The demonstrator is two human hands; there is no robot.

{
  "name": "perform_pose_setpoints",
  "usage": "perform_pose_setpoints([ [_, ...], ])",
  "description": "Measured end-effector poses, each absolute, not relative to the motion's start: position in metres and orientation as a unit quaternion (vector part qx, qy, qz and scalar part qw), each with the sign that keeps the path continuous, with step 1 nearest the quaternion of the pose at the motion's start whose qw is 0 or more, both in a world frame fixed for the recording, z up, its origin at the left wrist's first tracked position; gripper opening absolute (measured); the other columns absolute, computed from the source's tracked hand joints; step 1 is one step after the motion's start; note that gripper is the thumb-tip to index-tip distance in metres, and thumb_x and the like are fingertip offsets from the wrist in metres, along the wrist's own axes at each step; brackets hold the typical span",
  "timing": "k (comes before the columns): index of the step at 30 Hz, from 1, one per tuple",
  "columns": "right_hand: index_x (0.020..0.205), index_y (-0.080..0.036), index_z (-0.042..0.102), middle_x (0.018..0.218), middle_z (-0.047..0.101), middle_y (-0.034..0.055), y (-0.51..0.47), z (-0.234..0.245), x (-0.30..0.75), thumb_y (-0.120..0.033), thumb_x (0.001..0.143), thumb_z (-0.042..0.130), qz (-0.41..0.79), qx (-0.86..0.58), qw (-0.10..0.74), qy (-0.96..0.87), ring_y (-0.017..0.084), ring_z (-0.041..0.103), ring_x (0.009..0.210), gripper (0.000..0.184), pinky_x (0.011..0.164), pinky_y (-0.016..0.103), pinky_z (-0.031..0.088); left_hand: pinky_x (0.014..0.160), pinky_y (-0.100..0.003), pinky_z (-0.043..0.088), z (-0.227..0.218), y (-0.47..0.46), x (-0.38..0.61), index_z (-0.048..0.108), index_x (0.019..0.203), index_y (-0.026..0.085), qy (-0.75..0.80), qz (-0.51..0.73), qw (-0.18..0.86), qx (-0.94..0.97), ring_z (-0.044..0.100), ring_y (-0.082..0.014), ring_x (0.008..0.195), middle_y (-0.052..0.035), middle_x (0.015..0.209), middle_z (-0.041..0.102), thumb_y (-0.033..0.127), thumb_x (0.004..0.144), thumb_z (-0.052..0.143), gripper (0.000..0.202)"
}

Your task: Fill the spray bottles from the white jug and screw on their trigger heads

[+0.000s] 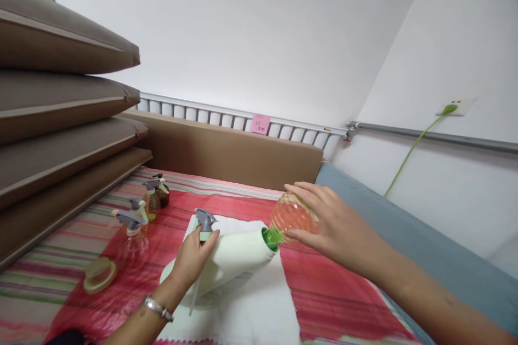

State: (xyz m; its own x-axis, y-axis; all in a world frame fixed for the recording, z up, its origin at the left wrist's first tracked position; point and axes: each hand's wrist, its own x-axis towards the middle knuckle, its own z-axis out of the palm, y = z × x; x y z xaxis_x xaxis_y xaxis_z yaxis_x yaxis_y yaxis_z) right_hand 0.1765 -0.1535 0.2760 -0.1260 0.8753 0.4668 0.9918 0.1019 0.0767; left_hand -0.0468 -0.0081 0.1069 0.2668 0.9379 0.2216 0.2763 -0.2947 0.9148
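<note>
My left hand is closed on a grey spray trigger head with a pale green collar; a thin dip tube hangs below it. This hand is in front of a pale green-white container, and I cannot tell whether it touches it. The container lies tilted, its bright green mouth to the right. My right hand grips a clear ribbed bottle, tipped on its side with its neck at the green mouth. Both are over a white cloth.
Several spray bottles stand left, including a clear one and an amber one, near a yellowish lid. Red sheeting covers the striped cloth. Stacked cushions rise at left; a brown padded panel and radiator stand behind.
</note>
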Motion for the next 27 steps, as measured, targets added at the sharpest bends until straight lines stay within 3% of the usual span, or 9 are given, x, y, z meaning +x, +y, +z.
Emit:
perform_pose_setpoints([
  [11,0.131,-0.029,0.044,0.129,0.051,0.0087,-0.148,0.280,0.167,-0.053,0.078,0.058,-0.210,-0.612,0.164,-0.745,0.032,0.049,0.115,0.061,0.092,0.051,0.046,0.070,-0.031,0.046,0.098,-0.005,-0.053,0.059,0.091,0.016,0.443,0.412,0.399,0.689,0.064,-0.0267,0.081,-0.0085,0.083,0.069,0.055,0.078,0.047,0.043],
  [17,0.131,-0.030,0.043,0.129,0.052,0.0086,-0.148,0.279,0.165,-0.056,0.078,0.056,-0.212,-0.611,0.169,-0.743,0.033,0.049,0.114,0.060,0.091,0.053,0.046,0.068,-0.030,0.046,0.098,-0.008,-0.055,0.062,0.092,0.016,0.440,0.422,0.388,0.691,0.064,-0.0248,0.074,-0.0071,0.080,0.070,0.053,0.078,0.047,0.042],
  [23,0.131,-0.030,0.044,0.129,0.051,0.0089,-0.148,0.279,0.167,-0.058,0.079,0.054,-0.220,-0.611,0.170,-0.741,0.033,0.048,0.114,0.060,0.093,0.052,0.044,0.073,-0.031,0.046,0.098,-0.010,-0.056,0.060,0.098,0.014,0.435,0.427,0.398,0.686,0.063,-0.0277,0.087,-0.0113,0.091,0.069,0.052,0.079,0.047,0.044],
  [27,0.130,-0.034,0.042,0.129,0.051,0.0076,-0.146,0.274,0.169,-0.060,0.077,0.055,-0.216,-0.605,0.177,-0.745,0.034,0.049,0.113,0.061,0.092,0.052,0.045,0.072,-0.031,0.047,0.100,-0.014,-0.059,0.062,0.092,0.015,0.443,0.443,0.402,0.668,0.064,-0.0272,0.086,-0.0109,0.088,0.070,0.050,0.077,0.050,0.040],
])
